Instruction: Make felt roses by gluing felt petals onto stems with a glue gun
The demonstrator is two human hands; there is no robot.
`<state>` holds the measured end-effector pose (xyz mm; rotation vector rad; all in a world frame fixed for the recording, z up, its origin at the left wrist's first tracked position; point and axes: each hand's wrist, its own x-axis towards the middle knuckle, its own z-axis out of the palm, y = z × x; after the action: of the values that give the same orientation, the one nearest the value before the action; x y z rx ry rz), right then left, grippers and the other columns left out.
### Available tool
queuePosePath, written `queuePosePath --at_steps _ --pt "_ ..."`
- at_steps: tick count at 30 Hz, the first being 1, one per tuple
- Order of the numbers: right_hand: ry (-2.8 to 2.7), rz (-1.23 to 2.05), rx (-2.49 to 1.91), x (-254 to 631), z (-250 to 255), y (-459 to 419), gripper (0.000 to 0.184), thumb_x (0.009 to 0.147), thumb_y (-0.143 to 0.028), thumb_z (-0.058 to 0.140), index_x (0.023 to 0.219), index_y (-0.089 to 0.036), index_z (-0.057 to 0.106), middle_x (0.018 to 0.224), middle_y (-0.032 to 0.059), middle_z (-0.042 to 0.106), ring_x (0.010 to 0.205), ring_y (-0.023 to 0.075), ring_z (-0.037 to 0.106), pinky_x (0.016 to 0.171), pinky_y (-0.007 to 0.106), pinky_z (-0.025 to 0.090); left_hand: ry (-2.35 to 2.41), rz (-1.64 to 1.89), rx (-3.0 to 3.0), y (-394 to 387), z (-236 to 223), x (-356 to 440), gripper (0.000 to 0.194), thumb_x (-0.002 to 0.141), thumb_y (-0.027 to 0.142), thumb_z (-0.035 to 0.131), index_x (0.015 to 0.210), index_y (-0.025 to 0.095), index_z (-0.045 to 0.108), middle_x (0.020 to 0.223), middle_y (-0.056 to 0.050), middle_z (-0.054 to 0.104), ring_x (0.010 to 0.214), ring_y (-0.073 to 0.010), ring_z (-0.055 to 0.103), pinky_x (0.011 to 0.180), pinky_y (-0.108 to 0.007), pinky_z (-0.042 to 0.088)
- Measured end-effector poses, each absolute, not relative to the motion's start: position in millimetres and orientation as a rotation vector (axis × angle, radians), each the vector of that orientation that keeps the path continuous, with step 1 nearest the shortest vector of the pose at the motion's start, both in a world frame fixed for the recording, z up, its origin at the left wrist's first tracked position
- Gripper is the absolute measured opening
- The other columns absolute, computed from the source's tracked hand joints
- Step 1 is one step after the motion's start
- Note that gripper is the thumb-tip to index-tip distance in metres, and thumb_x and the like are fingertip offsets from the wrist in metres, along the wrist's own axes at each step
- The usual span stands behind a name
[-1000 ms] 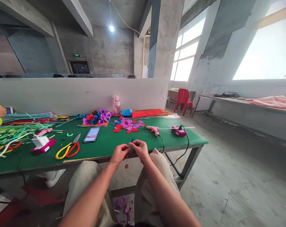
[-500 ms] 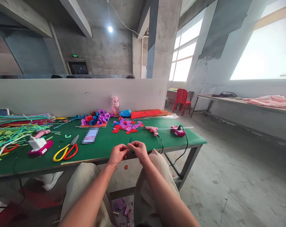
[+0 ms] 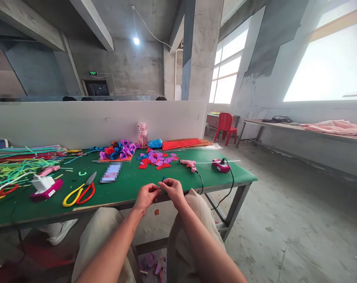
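My left hand (image 3: 147, 195) and my right hand (image 3: 173, 190) meet just over the front edge of the green table (image 3: 131, 184), above my knees. Both have their fingers pinched together on a small blue piece (image 3: 162, 180) that pokes up between them; I cannot make out what it is. A tiny red scrap (image 3: 156, 212) shows below my hands. Yellow and red scissors (image 3: 78, 192) lie to the left on the table. A pile of red and purple cut petals (image 3: 157, 160) lies beyond my hands.
A pink glue gun (image 3: 188, 164) with a black cord and a pink power block (image 3: 220, 165) sit right of the petals. Finished paper flowers (image 3: 119, 149), a pink bottle (image 3: 142, 132), coloured sticks (image 3: 16, 165) and a white partition (image 3: 96, 120) lie further back. Scraps (image 3: 151, 262) litter the floor.
The view has drifted slightly; my hands stay together at the table edge with small finger movements. The other person's hand at the far left has left the picture.
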<state>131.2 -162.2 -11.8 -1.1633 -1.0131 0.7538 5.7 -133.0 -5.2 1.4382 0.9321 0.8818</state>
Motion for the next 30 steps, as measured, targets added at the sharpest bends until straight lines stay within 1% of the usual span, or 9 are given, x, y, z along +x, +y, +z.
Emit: queuePosePath --at_steps 3,6,9,11,14,18,21,27,30 --pt "-1.03 0.738 -1.183 132.4 -14.5 -160.1 0.03 0.063 -0.042 0.068 0.054 -0.016 0.055 0.048 -0.0052 0.042 0.047 0.008 0.033 0.047 0.023 0.023 0.886 0.864 1.435 -134.4 -4.4 6.5 0.03 0.059 0.041 0.071 0.07 0.015 0.061 0.056 0.003 0.057 0.038 -0.005 0.042 0.035 -0.017 0.022" --pt "-1.074 0.726 -1.179 132.3 -15.6 -159.6 0.029 0.066 -0.04 0.066 0.053 -0.016 0.056 0.048 -0.0047 0.043 0.048 0.0082 0.033 0.047 0.023 0.024 0.891 0.872 1.441 -134.8 -3.7 6.6 0.029 0.058 0.04 0.071 0.065 0.015 0.058 0.051 0.005 0.053 0.038 -0.005 0.042 0.035 -0.017 0.023" --pt "-1.089 0.792 -1.141 131.4 -14.4 -161.4 0.026 0.067 -0.041 0.066 0.067 -0.016 0.065 0.056 -0.0023 0.053 0.052 0.0096 0.04 0.05 0.023 0.029 0.921 0.903 1.448 -134.1 -3.3 5.6 0.03 0.057 0.04 0.072 0.061 0.016 0.056 0.047 0.006 0.05 0.037 -0.0051 0.04 0.036 -0.017 0.023" --pt "-1.074 0.843 -1.126 130.9 -13.6 -162.4 0.03 0.064 -0.043 0.069 0.075 -0.016 0.067 0.061 -0.0015 0.057 0.054 0.01 0.043 0.051 0.023 0.031 0.934 0.923 1.454 -133.6 -3.1 4.9 0.031 0.056 0.041 0.073 0.06 0.016 0.055 0.045 0.007 0.048 0.037 -0.0048 0.039 0.037 -0.017 0.023" --pt "-1.057 0.839 -1.142 131.1 -14.1 -161.9 0.032 0.06 -0.045 0.072 0.064 -0.015 0.062 0.054 -0.0036 0.052 0.05 0.0085 0.039 0.049 0.022 0.027 0.953 0.923 1.467 -133.6 -2.9 4.7 0.033 0.056 0.042 0.073 0.058 0.016 0.053 0.044 0.007 0.047 0.037 -0.0046 0.037 0.037 -0.017 0.023" --pt "-1.061 0.773 -1.173 131.9 -16.4 -159.4 0.034 0.061 -0.046 0.07 0.054 -0.015 0.056 0.047 -0.0051 0.045 0.047 0.0075 0.035 0.046 0.022 0.025 0.937 0.893 1.47 -134.0 -4.1 6.0 0.033 0.057 0.043 0.072 0.063 0.015 0.055 0.048 0.006 0.05 0.038 -0.0047 0.038 0.036 -0.017 0.024" --pt "-1.087 0.746 -1.196 131.8 -17.0 -159.2 0.034 0.062 -0.045 0.068 0.052 -0.015 0.057 0.047 -0.0041 0.046 0.047 0.0083 0.037 0.046 0.022 0.026 0.88 0.846 1.466 -132.7 -7.7 6.6 0.034 0.059 0.044 0.071 0.069 0.015 0.059 0.052 0.005 0.052 0.037 -0.0046 0.037 0.035 -0.018 0.021" --pt "-1.108 0.87 -1.127 131.1 -16.0 -160.9 0.029 0.064 -0.043 0.067 0.061 -0.015 0.061 0.053 -0.0033 0.051 0.05 0.0088 0.039 0.049 0.022 0.028 0.902 0.881 1.456 -130.8 -11.1 6.2 0.036 0.06 0.046 0.071 0.061 0.015 0.054 0.049 0.005 0.05 0.036 -0.0048 0.039 0.035 -0.017 0.022" --pt "-1.057 0.817 -1.141 134.9 -14.4 -160.3 0.031 0.062 -0.044 0.07 0.059 -0.015 0.061 0.053 -0.0032 0.049 0.052 0.0087 0.037 0.051 0.023 0.026 0.903 0.874 1.478 -129.7 -3.2 1.9 0.036 0.061 0.046 0.07 0.073 0.014 0.06 0.055 0.003 0.055 0.037 -0.0054 0.042 0.034 -0.017 0.024"
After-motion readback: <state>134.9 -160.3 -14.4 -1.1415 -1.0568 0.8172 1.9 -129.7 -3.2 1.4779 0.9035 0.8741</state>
